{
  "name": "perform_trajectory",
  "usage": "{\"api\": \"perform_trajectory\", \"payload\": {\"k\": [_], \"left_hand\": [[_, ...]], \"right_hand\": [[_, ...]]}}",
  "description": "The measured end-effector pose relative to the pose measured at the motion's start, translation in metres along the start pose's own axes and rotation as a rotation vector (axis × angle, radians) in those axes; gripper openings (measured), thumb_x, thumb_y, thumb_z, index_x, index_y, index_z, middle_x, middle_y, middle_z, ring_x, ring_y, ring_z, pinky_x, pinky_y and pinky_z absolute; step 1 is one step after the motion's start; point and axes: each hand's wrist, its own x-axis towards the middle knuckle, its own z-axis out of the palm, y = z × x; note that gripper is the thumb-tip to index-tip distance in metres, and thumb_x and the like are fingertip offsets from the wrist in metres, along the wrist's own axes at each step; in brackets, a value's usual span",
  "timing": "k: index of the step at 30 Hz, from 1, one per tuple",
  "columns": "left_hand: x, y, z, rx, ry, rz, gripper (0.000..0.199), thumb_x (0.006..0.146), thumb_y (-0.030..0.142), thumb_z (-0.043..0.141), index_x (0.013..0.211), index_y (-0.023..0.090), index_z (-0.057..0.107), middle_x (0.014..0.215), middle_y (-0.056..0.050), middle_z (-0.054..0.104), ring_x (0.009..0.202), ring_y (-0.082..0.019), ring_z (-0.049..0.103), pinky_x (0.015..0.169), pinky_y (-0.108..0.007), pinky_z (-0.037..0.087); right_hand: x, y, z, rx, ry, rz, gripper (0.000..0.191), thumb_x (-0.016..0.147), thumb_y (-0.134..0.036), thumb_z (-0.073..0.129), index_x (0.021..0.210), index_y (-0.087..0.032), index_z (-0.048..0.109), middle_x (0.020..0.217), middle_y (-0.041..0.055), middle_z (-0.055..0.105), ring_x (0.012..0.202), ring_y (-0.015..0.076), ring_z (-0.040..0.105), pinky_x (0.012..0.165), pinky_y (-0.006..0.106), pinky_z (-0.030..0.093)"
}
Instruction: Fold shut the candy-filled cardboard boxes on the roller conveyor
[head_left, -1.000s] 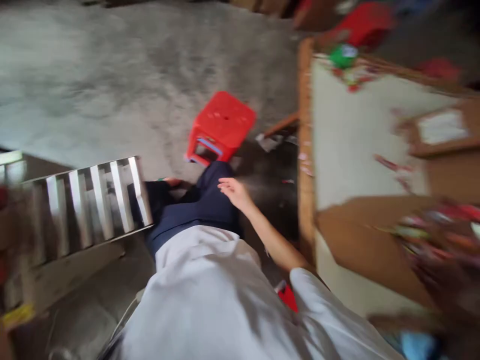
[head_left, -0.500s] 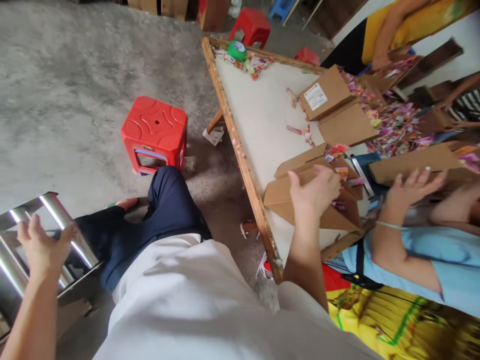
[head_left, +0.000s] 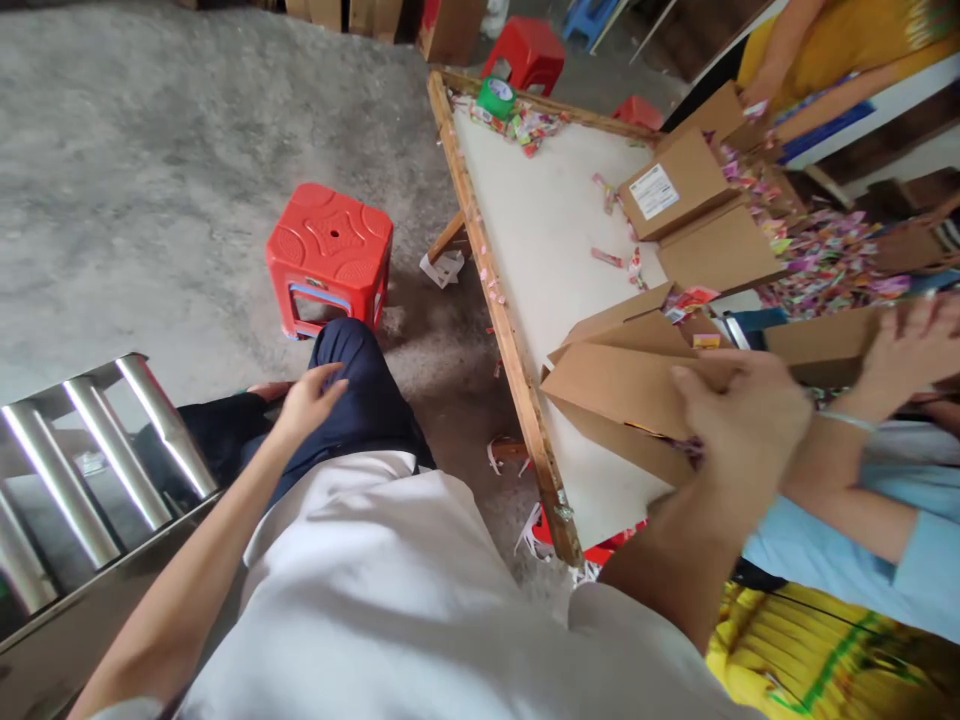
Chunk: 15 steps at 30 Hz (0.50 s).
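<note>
An open cardboard box (head_left: 622, 385) filled with wrapped sweets lies at the near edge of the white table. My right hand (head_left: 750, 420) is closed at its far right side, thumb and fingers on the cardboard edge; the fingertips are partly hidden. Small pink and red packets (head_left: 690, 302) show at the box's opening. My left hand (head_left: 311, 400) hangs over my knee, fingers stretched out, with nothing in it. A metal roller conveyor (head_left: 94, 475) stands beside my left forearm.
A second open box with a white label (head_left: 654, 190) stands farther along the table (head_left: 517, 190). Beyond lies a heap of wrapped sweets (head_left: 825, 260). Green tape (head_left: 496, 97) sits at the far corner. A red stool (head_left: 330, 240) is ahead; co-workers are at the right.
My left hand has moved right, from over the rollers to above my knee. My right hand has moved right along the box and closed on its edge. The co-worker's hand beside me moved right.
</note>
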Motion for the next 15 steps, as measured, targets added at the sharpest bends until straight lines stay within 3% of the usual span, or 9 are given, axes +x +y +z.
{"api": "perform_trajectory", "payload": {"k": [3, 5, 8, 10, 12, 15], "left_hand": [[0.006, 0.047, 0.061, -0.365, -0.217, 0.006, 0.086, 0.069, 0.068, 0.07, 0.136, 0.016, 0.055, 0.143, -0.018, 0.055, 0.132, -0.033, 0.052, 0.111, -0.048, 0.041], [0.003, 0.078, 0.093, -0.6, -0.389, -0.057, 0.089, 0.067, 0.071, 0.073, 0.139, 0.022, 0.052, 0.15, -0.016, 0.048, 0.135, -0.033, 0.049, 0.109, -0.047, 0.043], [-0.009, 0.104, 0.115, -0.886, -0.596, -0.217, 0.085, 0.07, 0.081, 0.063, 0.131, 0.022, 0.059, 0.138, -0.016, 0.058, 0.124, -0.035, 0.057, 0.095, -0.046, 0.051], [-0.02, 0.102, 0.108, -0.979, -0.52, -0.313, 0.083, 0.07, 0.084, 0.058, 0.117, 0.017, 0.065, 0.121, -0.016, 0.067, 0.113, -0.034, 0.063, 0.087, -0.042, 0.053], [-0.032, 0.085, 0.086, -1.022, -0.275, -0.385, 0.076, 0.073, 0.083, 0.056, 0.107, 0.016, 0.068, 0.107, -0.013, 0.071, 0.102, -0.029, 0.066, 0.08, -0.036, 0.053], [-0.056, 0.045, 0.033, -1.017, 0.12, -0.406, 0.064, 0.087, 0.074, 0.043, 0.103, 0.017, 0.067, 0.093, -0.007, 0.072, 0.091, -0.023, 0.067, 0.075, -0.031, 0.053]], "right_hand": [[-0.027, -0.018, -0.031, 0.189, -0.057, -0.144, 0.026, 0.078, -0.041, 0.068, 0.104, -0.035, 0.067, 0.09, 0.0106, 0.069, 0.085, 0.0324, 0.067, 0.065, 0.046, 0.05], [-0.047, -0.045, -0.036, 0.257, -0.164, -0.307, 0.025, 0.079, -0.042, 0.066, 0.104, -0.037, 0.067, 0.086, 0.0077, 0.071, 0.081, 0.0292, 0.068, 0.064, 0.043, 0.05], [-0.079, -0.098, -0.026, 0.262, -0.278, -0.604, 0.022, 0.085, -0.039, 0.061, 0.104, -0.032, 0.068, 0.078, 0.0042, 0.071, 0.072, 0.0258, 0.068, 0.066, 0.039, 0.049], [-0.098, -0.136, -0.015, 0.278, -0.307, -0.797, 0.021, 0.089, -0.033, 0.055, 0.105, -0.029, 0.068, 0.075, 0.004, 0.071, 0.069, 0.0248, 0.067, 0.064, 0.035, 0.046], [-0.117, -0.175, -0.006, 0.309, -0.353, -0.966, 0.021, 0.091, -0.028, 0.051, 0.105, -0.027, 0.067, 0.074, 0.0046, 0.072, 0.069, 0.025, 0.068, 0.062, 0.033, 0.044], [-0.152, -0.235, 0.0, 0.35, -0.518, -1.193, 0.022, 0.095, -0.027, 0.045, 0.105, -0.025, 0.065, 0.077, 0.0062, 0.073, 0.071, 0.0252, 0.069, 0.062, 0.031, 0.043]]}}
